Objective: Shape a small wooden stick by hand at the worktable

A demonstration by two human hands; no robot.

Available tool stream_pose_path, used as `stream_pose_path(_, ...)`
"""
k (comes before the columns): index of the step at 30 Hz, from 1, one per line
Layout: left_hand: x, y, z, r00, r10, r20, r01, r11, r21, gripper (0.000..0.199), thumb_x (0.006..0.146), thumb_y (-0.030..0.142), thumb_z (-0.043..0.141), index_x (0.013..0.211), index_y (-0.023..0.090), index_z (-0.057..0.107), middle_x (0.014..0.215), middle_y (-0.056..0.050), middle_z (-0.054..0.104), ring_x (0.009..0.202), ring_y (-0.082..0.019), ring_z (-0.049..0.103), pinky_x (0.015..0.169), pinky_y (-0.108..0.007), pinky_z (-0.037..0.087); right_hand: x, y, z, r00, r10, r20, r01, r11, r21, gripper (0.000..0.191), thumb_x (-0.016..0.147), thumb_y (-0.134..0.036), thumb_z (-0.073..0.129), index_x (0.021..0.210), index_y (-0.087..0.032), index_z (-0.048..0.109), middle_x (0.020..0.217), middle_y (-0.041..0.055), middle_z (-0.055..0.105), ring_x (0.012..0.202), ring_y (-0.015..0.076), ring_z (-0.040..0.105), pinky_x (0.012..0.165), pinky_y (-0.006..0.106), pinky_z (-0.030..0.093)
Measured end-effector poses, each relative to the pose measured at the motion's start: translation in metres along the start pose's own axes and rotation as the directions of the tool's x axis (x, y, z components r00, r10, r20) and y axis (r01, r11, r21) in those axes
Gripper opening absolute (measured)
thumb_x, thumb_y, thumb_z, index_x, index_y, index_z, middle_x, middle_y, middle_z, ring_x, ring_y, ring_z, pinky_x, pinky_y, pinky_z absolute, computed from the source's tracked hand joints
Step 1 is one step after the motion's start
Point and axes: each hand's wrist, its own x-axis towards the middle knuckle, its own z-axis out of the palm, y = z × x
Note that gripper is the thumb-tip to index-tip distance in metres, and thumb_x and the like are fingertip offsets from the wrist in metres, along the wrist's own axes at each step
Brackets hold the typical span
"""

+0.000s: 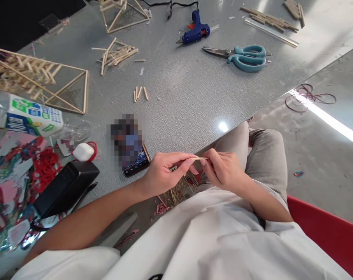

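Sits at the table (176, 93) — near its edge, with left hand (161, 174) and right hand (224, 168) closed to a pinch, holds a thin wooden stick (198, 158) between them. Probably light, stiff, easily snapped — best gripped near both ends.

Left hand (160, 175): pinches a thin wooden stick (198, 158), centre of frame
Right hand (224, 168): pinches the stick's right end, just right of centre
Blue glue gun (195, 34): on the bench (176, 109), top centre
Teal scissors (236, 53): upper right
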Motion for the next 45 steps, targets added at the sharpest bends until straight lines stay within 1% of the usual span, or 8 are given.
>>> stream_pose_path(5, -0.001, -0.002, 0.000, 1.000, -0.001, -0.017, 0.001, 1.000, 0.007, 0.019, 0.102, 0.016, 0.063, 0.109, 0.012, 0.081, 0.078, -0.001, 0.083, 0.058, -0.006, 0.070, 0.059, -0.011, 0.057, 0.001, -0.001, 0.003, 0.998, -0.052, -0.026, 0.049, 0.993, -0.107, 0.023, 0.108, -0.016, 0.033, 0.092, -0.021, 0.048, 0.059, -0.0046, 0.056, 0.046, 0.0115, 0.047, 0.051, 0.026, 0.032)
stream_pose_path(11, -0.002, -0.006, 0.002, 1.000, -0.029, -0.008, 0.028, 0.999, -0.029, 0.020, 0.104, 0.019, 0.063, 0.110, 0.012, 0.081, 0.080, -0.002, 0.084, 0.063, -0.008, 0.074, 0.061, -0.013, 0.059, 0.002, -0.001, 0.002, 0.999, -0.044, -0.017, 0.042, 0.993, -0.113, 0.027, 0.112, -0.023, 0.033, 0.090, -0.021, 0.049, 0.061, -0.0034, 0.059, 0.048, 0.0113, 0.050, 0.052, 0.026, 0.033)
stream_pose_path(16, -0.004, -0.009, 0.002, 0.999, -0.037, -0.010, 0.037, 0.999, -0.023, 0.020, 0.104, 0.021, 0.064, 0.111, 0.012, 0.081, 0.078, -0.002, 0.083, 0.059, -0.007, 0.070, 0.060, -0.014, 0.058, 0.003, -0.002, 0.003, 0.998, -0.058, -0.033, 0.053, 0.989, -0.139, 0.027, 0.110, -0.017, 0.032, 0.088, -0.022, 0.048, 0.058, -0.0047, 0.055, 0.046, 0.0113, 0.044, 0.051, 0.025, 0.032)
stream_pose_path(22, -0.005, -0.010, 0.002, 0.998, -0.065, 0.002, 0.065, 0.996, -0.056, 0.022, 0.105, 0.024, 0.063, 0.111, 0.013, 0.081, 0.081, -0.003, 0.084, 0.064, -0.009, 0.075, 0.061, -0.015, 0.059, 0.001, -0.002, 0.003, 0.998, -0.059, -0.014, 0.056, 0.988, -0.146, 0.029, 0.113, -0.024, 0.034, 0.087, -0.021, 0.048, 0.061, -0.0029, 0.059, 0.049, 0.0112, 0.049, 0.052, 0.026, 0.033)
stream_pose_path(29, -0.005, -0.011, 0.002, 0.998, -0.071, -0.003, 0.070, 0.995, -0.066, 0.020, 0.105, 0.023, 0.063, 0.110, 0.015, 0.081, 0.078, -0.001, 0.083, 0.058, -0.006, 0.069, 0.058, -0.013, 0.057, 0.002, -0.002, 0.004, 0.998, -0.065, -0.017, 0.061, 0.984, -0.167, 0.023, 0.105, -0.015, 0.035, 0.087, -0.022, 0.047, 0.059, -0.0039, 0.057, 0.048, 0.0123, 0.045, 0.051, 0.026, 0.030)
stream_pose_path(37, -0.003, -0.008, 0.001, 0.999, -0.038, 0.007, 0.038, 0.998, -0.045, 0.020, 0.105, 0.021, 0.063, 0.111, 0.014, 0.081, 0.079, -0.002, 0.083, 0.062, -0.007, 0.071, 0.060, -0.013, 0.057, 0.001, -0.002, 0.002, 1.000, -0.024, -0.004, 0.023, 0.998, -0.060, 0.023, 0.108, -0.019, 0.039, 0.086, -0.023, 0.046, 0.060, -0.0039, 0.056, 0.048, 0.0119, 0.048, 0.050, 0.027, 0.031)
stream_pose_path(41, -0.001, -0.004, 0.000, 1.000, 0.016, 0.005, -0.016, 1.000, -0.012, 0.019, 0.103, 0.017, 0.063, 0.111, 0.014, 0.080, 0.078, -0.001, 0.082, 0.059, -0.006, 0.069, 0.056, -0.012, 0.054, -0.001, -0.001, -0.001, 0.998, 0.039, 0.044, -0.045, 0.988, 0.146, 0.018, 0.103, -0.013, 0.034, 0.095, -0.022, 0.048, 0.066, -0.0037, 0.061, 0.049, 0.0110, 0.052, 0.053, 0.024, 0.037)
stream_pose_path(45, 0.000, -0.002, 0.001, 1.000, 0.030, -0.002, -0.030, 1.000, 0.006, 0.019, 0.103, 0.016, 0.063, 0.111, 0.013, 0.080, 0.077, -0.001, 0.082, 0.060, -0.007, 0.071, 0.058, -0.013, 0.056, -0.002, -0.002, -0.004, 0.987, 0.119, 0.109, -0.145, 0.947, 0.286, 0.021, 0.110, -0.022, 0.032, 0.096, -0.022, 0.048, 0.071, -0.0016, 0.067, 0.054, 0.0113, 0.059, 0.055, 0.023, 0.039)
